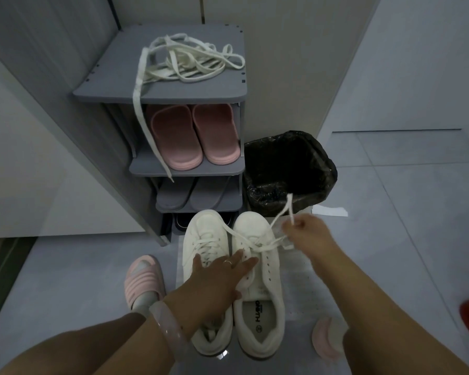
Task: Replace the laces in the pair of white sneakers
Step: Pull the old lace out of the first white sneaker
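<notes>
Hands [217,277] beside bin [290,171], shoe rack [157,93]

The person's arms are bare, without sleeves. A translucent pale-pink bangle [168,330] circles the left wrist, and a thin ring [227,262] sits on one left finger.

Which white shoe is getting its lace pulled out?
The right sneaker: its lace runs up into the right hand. The left sneaker remains fully laced.
</notes>
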A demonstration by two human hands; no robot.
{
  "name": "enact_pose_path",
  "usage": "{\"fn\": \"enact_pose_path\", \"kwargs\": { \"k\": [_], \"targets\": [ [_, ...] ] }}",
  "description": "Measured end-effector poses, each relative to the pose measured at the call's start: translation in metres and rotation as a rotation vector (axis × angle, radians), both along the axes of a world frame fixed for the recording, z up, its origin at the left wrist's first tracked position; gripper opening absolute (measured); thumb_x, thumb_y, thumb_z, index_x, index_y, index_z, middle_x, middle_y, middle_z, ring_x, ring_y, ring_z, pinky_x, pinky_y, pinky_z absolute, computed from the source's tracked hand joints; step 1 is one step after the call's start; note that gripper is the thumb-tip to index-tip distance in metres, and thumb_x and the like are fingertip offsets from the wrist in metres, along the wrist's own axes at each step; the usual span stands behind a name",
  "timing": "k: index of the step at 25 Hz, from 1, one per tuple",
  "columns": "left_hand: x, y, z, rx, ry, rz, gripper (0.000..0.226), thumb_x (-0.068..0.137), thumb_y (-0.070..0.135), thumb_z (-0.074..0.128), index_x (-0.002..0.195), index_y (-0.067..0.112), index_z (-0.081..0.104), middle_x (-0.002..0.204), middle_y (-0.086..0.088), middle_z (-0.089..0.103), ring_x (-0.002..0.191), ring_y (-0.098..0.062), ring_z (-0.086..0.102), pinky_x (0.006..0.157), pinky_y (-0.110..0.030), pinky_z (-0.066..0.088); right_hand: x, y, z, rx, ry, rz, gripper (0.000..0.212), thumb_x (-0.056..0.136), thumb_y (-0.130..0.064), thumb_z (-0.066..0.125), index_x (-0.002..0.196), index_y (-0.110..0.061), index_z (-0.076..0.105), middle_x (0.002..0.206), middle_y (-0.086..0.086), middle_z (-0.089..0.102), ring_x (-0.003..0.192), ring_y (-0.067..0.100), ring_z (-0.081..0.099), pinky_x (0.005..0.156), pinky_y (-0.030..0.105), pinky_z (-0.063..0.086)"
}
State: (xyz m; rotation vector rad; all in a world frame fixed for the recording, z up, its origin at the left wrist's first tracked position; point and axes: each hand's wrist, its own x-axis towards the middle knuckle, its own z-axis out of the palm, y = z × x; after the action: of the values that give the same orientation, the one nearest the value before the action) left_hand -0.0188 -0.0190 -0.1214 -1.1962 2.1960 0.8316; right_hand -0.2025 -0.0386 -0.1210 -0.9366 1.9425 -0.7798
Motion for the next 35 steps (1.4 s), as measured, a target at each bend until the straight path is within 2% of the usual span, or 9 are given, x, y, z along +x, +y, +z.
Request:
{"fn": "enact_pose_path", "kwargs": {
  "k": [2,6,13,17,21,27,29,32,35],
  "targets": [
    [0.001,0.000,0.003,0.000,0.014,0.007,0.067,0.098,0.027,0.040,0.146,0.038,-0.005,0.157,0.007,-0.010,0.145,-0.014,0.001,0.114,-0.057,-0.003,0.014,0.009,-0.019,0.126,0.111,0.172,0.019,0.088,-0.019,0.059,0.084,-0.002,0.068,0.084,0.010,0.065,0.083,0.022,0.057,0.074,0.030,0.043],
    [0.002,0.002,0.006,-0.010,0.008,-0.004,0.065,0.098,0.028,0.039,0.146,0.037,-0.005,0.158,0.007,-0.008,0.145,-0.014,0.002,0.114,-0.056,-0.003,0.022,0.009,-0.034,0.055,0.310,0.196,0.016,0.086,-0.012,0.053,0.082,-0.002,0.065,0.088,0.010,0.065,0.087,0.023,0.058,0.074,0.029,0.044],
    [0.001,0.000,0.005,0.007,0.007,0.005,0.066,0.098,0.028,0.041,0.146,0.037,-0.003,0.158,0.008,-0.009,0.145,-0.013,0.001,0.114,-0.056,-0.005,-0.005,-0.009,0.004,-0.308,-0.055,-0.263,0.012,0.092,-0.013,0.052,0.086,-0.007,0.061,0.076,0.000,0.056,0.070,0.012,0.051,0.065,0.022,0.042],
    [0.000,0.001,0.006,0.006,0.002,0.006,0.066,0.098,0.029,0.040,0.146,0.037,-0.004,0.158,0.007,-0.008,0.145,-0.014,0.001,0.114,-0.056,-0.004,0.014,0.009,-0.024,0.104,0.148,0.115,0.027,0.091,-0.025,0.055,0.072,-0.006,0.062,0.067,0.005,0.053,0.070,0.018,0.050,0.063,0.025,0.036],
    [0.001,0.001,0.005,0.001,0.004,0.006,0.066,0.098,0.030,0.040,0.146,0.038,-0.003,0.158,0.007,-0.007,0.145,-0.014,0.002,0.114,-0.056,-0.004,0.024,0.014,-0.039,0.073,0.269,0.190,0.010,0.087,-0.019,0.057,0.082,-0.012,0.052,0.089,0.004,0.059,0.083,0.016,0.051,0.069,0.024,0.034],
    [0.001,0.000,0.009,0.007,0.008,0.012,0.062,0.098,0.030,0.038,0.147,0.037,-0.002,0.158,0.007,-0.006,0.145,-0.014,0.003,0.115,-0.056,-0.002,0.020,0.016,-0.029,0.085,0.647,0.593,0.007,0.093,-0.014,0.042,0.090,-0.014,0.048,0.100,0.007,0.056,0.090,0.023,0.054,0.070,0.029,0.038],
    [-0.001,0.000,0.008,0.009,0.002,0.012,0.062,0.098,0.031,0.038,0.147,0.037,0.000,0.158,0.007,-0.005,0.145,-0.014,0.004,0.115,-0.056,-0.001,0.012,0.013,-0.017,-0.063,0.667,0.496,0.012,0.093,-0.009,0.041,0.091,-0.010,0.053,0.099,0.009,0.055,0.086,0.023,0.051,0.070,0.032,0.043],
    [-0.001,-0.001,0.004,0.027,0.009,0.036,0.058,0.099,0.035,0.036,0.146,0.038,0.003,0.158,0.008,0.000,0.145,-0.013,0.007,0.115,-0.055,-0.003,-0.021,-0.003,0.018,-0.384,0.624,0.035,0.015,0.092,-0.008,0.048,0.093,-0.004,0.062,0.100,0.018,0.053,0.091,0.029,0.050,0.070,0.025,0.029],
    [-0.008,-0.006,-0.002,-0.117,0.088,0.149,0.046,0.099,0.037,0.033,0.144,0.033,0.021,0.144,0.004,0.041,0.134,-0.014,0.035,0.116,-0.047,0.007,-0.060,-0.004,0.046,-0.448,0.580,-0.207,0.014,0.092,-0.009,0.051,0.095,-0.002,0.063,0.102,0.021,0.054,0.092,0.029,0.050,0.067,0.017,0.022]
  ]
}}
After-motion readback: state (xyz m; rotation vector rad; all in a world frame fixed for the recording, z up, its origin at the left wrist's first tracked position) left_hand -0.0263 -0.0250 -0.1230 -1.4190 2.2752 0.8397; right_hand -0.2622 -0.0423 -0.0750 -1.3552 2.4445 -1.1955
